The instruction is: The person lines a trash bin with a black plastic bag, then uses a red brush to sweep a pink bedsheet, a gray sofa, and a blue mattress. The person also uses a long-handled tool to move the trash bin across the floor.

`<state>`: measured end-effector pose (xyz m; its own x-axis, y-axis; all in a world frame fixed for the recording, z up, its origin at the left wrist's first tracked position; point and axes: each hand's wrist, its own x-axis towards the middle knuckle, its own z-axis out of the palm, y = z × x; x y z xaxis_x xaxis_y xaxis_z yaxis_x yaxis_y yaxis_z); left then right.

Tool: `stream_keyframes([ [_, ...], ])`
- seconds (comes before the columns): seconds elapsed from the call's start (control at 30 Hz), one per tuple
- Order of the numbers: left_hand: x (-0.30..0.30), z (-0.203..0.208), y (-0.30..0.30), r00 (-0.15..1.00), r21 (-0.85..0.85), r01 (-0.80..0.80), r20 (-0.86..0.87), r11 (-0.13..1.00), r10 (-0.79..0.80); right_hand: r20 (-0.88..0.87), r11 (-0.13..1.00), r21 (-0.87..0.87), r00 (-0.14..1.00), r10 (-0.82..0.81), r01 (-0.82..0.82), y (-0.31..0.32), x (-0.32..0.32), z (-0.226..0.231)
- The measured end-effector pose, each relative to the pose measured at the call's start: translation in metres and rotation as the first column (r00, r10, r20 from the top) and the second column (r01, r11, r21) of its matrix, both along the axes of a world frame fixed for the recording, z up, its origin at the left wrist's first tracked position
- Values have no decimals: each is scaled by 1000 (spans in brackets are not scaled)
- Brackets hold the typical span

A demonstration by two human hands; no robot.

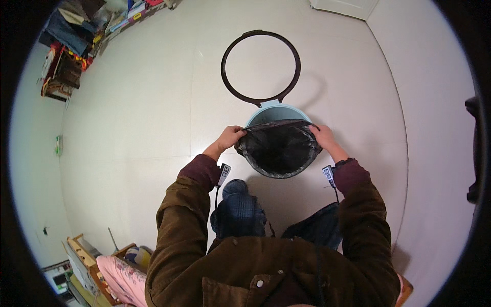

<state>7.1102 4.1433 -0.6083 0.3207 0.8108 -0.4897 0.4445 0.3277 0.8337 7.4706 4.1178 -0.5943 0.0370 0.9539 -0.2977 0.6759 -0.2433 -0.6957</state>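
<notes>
A black trash bag [280,148] hangs open-mouthed over the near part of a light blue trash can [287,109]. My left hand [231,136] pinches the bag's rim on the left side, and my right hand [322,136] grips it on the right. The far edge of the bag stretches between my two hands, leaving the far inside wall of the can bare. Beyond the can, a black ring [223,68] stands swung back, joined to the can's far rim by a hinge. The bag hides the can's near rim and its bottom.
Around the can lies a pale tiled floor [148,102]. A white wall [429,102] runs along the right. Clothes and assorted items [69,36] are piled at the far left. A ball [137,256] and a pink floral cloth [120,276] are at the lower left.
</notes>
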Motion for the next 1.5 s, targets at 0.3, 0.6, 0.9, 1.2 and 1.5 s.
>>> stream_keyframes([
  [0.3, 20, 0, -21, 987, 433, -25, -133, 901, 91, -165, 987, 159, 986, 36, -10, 1, 9, -13],
  [0.6, 22, -14, 12, 915, -55, -248, 313, 967, 253, -489, 995, -98, 870, -66, 20, 38, 15, -12],
  [0.9, 22, -30, 34, 959, -62, -81, 268, 995, 95, -514, 949, -299, 855, -75, -97, 69, -4, -36],
  [1.2, 42, -61, 14, 723, -322, -316, 527, 892, 447, -277, 894, -446, 956, -94, -41, 69, -15, -40],
  [1.5, 28, -70, 9, 962, 65, -204, 196, 977, 188, -213, 927, -375, 972, -96, 10, 24, 20, -44],
])
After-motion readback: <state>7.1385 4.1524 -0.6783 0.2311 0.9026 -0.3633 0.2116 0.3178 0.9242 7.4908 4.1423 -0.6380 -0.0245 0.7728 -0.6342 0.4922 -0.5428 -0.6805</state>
